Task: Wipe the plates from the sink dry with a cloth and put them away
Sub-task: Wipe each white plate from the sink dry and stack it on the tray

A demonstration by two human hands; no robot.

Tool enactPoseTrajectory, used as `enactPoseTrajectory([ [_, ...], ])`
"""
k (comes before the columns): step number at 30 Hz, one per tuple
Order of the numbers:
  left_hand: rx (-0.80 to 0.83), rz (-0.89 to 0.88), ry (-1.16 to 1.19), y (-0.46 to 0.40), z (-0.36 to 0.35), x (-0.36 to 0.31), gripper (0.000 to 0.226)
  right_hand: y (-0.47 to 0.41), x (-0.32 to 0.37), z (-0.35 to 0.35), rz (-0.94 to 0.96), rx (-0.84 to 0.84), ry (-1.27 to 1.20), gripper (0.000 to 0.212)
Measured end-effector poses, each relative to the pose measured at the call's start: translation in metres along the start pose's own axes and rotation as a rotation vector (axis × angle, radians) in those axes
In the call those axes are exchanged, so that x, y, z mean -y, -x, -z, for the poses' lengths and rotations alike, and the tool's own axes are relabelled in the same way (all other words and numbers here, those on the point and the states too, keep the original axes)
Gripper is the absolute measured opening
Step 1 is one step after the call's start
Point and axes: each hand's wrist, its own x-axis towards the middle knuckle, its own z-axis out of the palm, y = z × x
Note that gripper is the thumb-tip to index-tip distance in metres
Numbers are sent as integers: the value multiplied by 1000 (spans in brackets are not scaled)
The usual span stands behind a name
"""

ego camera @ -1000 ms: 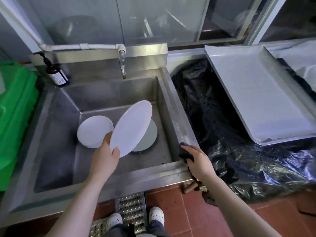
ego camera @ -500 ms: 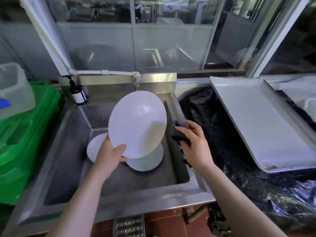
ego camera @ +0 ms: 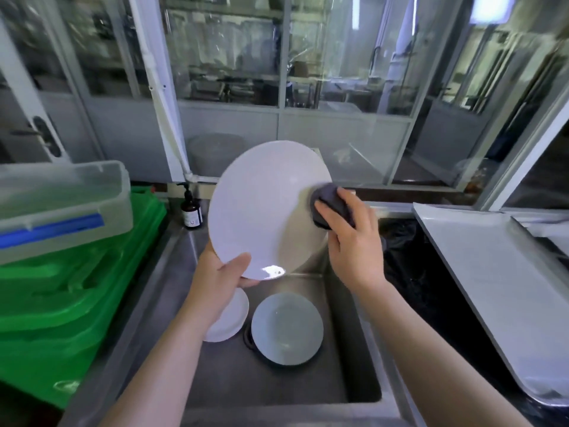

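Item: large white plate (ego camera: 264,208). Position: raised above the sink (ego camera: 348,359), tilted nearly upright, face toward the person. Half a second ago it hung lower over the basin with nothing touching its face; it now sits higher.

Item: left hand (ego camera: 221,275). Grips the plate's lower rim, thumb on the face, fingers behind. Hold unchanged in kind from a second ago.

Item: right hand (ego camera: 354,238). Closed round a dark cloth (ego camera: 331,204). Change: a second ago it was picking the cloth off the sink's front edge; half a second ago it carried the cloth just beside the plate, apart from it; now the cloth presses against the plate's right side. Contact made.

Item: two further plates, one small white (ego camera: 231,318) partly hidden by the left forearm, one greyish (ego camera: 288,328), lying in the sink bottom, touching or nearly so. Untouched throughout.

Item: metal tray (ego camera: 498,291) on the black-covered counter (ego camera: 409,272) to the right; green crates (ego camera: 67,300) to the left.

Assessment: the fetching is over and wiping of the first plate has just begun. Only one edge is covered so far; the back, the putting away, and both sink plates remain.
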Motion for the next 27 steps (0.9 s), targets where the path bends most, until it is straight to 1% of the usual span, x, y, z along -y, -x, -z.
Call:
enactPoseTrajectory([
  [3,-32,1,127,-4,0,-7,42,1,22,-10,103,-15,61,43],
  [5,-45,0,217,-8,1,-11,46,9,41,-16,195,11,-3,39],
  [8,-11,13,279,-14,2,-13,44,16,66,-25,360,103,-129,37],
  [10,-11,30,293,-16,4,-13,41,12,68,-23,400,186,-167,38],
  [12,-27,49,315,-17,8,-11,41,-1,59,-19,357,264,-168,40],
  [13,-37,66,322,-17,11,-10,43,-8,52,-17,276,274,-158,40],
  [14,-43,83,322,-17,13,-8,44,-16,45,-15,156,267,-151,41],
  [16,-27,98,300,-15,13,-5,45,-31,38,-13,-63,212,-125,41],
  [17,-14,98,288,-15,10,-4,45,-34,39,-14,-112,182,-106,41],
  [19,-17,104,290,-15,6,-6,44,-31,49,-21,-89,170,-108,37],
  [21,-11,97,299,-16,4,-10,44,-14,65,-29,66,210,-151,35],
  [23,3,100,288,-15,6,-11,46,5,79,-33,239,290,-194,32],
  [24,6,108,290,-13,7,-11,46,7,80,-33,280,327,-202,34],
  [25,4,117,299,-12,9,-11,47,3,76,-33,287,344,-206,36],
  [27,-18,136,307,-11,11,-11,47,-12,63,-34,189,315,-192,36],
])
